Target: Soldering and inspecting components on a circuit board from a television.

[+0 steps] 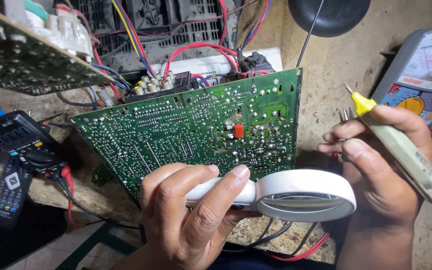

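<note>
Over a worn, dusty workbench, tilted solder-side up: green circuit board, propped at a slant so its joints face the camera, wires trailing from its far edge into dark chassis behind. Near the board's middle right, one small orange component among the silver joints.

Left hand wrapped shut around the white handle of a round magnifying glass, thumb lying along the handle, lens held flat just below the board's lower edge rather than over it, so nothing magnified at present.

Right hand closed on a pale test pen with yellow collar and metal point, pinched between thumb and fingers like a pencil, point aimed up and away from the board, apart from it.

Left of the board: black digital multimeter with red and black leads plugged in, and below it a dark remote control at the bench edge. Upper right: analogue meter with needle dial, face turned toward the person for reading. Upper left: second board, lifted out of the way. Top centre: dark round object, kind unclear.
</note>
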